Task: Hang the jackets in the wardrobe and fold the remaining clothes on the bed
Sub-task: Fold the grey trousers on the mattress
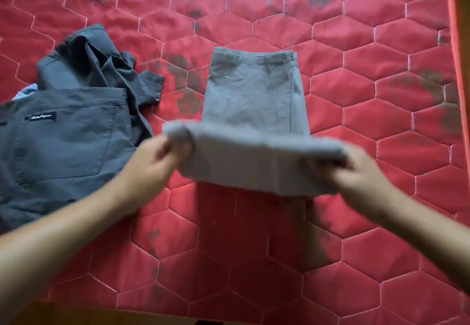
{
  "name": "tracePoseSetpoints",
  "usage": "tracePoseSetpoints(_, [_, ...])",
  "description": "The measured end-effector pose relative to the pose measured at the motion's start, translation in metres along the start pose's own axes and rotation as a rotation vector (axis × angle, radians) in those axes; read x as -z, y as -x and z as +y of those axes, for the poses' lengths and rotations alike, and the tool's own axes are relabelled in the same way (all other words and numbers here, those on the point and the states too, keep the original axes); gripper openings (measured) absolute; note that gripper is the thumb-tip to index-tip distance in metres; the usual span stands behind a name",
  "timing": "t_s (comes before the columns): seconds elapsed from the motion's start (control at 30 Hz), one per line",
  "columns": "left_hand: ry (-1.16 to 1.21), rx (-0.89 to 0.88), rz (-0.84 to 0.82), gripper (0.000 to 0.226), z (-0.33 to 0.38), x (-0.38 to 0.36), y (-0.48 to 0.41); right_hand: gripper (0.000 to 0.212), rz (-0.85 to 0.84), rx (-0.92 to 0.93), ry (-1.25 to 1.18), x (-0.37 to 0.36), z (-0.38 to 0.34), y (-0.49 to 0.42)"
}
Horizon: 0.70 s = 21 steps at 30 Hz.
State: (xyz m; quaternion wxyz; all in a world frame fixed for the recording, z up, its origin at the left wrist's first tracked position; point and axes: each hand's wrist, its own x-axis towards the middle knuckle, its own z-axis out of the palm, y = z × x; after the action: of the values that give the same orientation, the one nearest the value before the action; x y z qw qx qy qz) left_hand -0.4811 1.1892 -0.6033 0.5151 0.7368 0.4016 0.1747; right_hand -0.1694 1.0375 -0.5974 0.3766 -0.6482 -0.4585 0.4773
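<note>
Hands, left (pixel 152 158) and right (pixel 356 169), grip grey trousers' (pixel 254 95) folded end above bed (pixel 381 45).

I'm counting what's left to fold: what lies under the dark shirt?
A pale blue scrap of cloth peeks out at the dark shirt's left edge, on the red quilt. What garment it is, and anything else beneath, is covered.

The single head-worn camera looks steeply down and forward from close above the red quilted bed (pixel 330 83), forearms entering from below.
</note>
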Motion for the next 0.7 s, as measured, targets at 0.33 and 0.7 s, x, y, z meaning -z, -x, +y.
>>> tracePoseSetpoints(0.33, [0.604,0.667,-0.125,0.048,-0.061,-0.022,-0.092,0.052,-0.26,-0.76,-0.679,0.035,0.067,-0.092])
tracePoseSetpoints(0.7, [0.518,0.498,-0.262,0.041,-0.059,-0.037,-0.035,0.055,-0.317,-0.796,-0.622,0.015,0.087,-0.048])
